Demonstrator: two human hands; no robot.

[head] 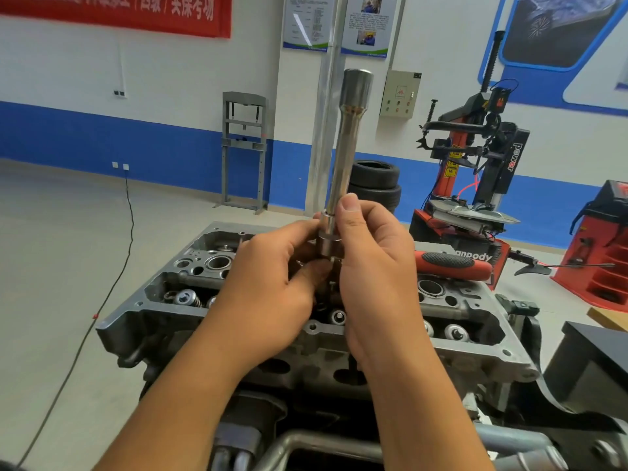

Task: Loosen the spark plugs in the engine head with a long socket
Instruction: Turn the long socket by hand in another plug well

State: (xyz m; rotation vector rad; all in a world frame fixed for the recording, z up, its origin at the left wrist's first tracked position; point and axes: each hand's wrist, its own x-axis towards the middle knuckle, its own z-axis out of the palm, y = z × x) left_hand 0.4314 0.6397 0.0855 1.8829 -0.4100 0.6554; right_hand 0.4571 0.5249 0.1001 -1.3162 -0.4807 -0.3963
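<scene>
Workshop floor behind, two hands, left [272, 277] and right [370, 266], fingers curled gripping one long socket [343, 158] above one engine head [142, 317].

"power" runs in white and red letters down the black column of the tyre changer [508, 158]. Below it, "anpody" shows in white on the machine's dark base panel [475, 257], the word's start cut off. The red banner [115, 11] carries large white Chinese characters, cropped at the top. The wall posters' [334, 23] print is too small to read.
</scene>
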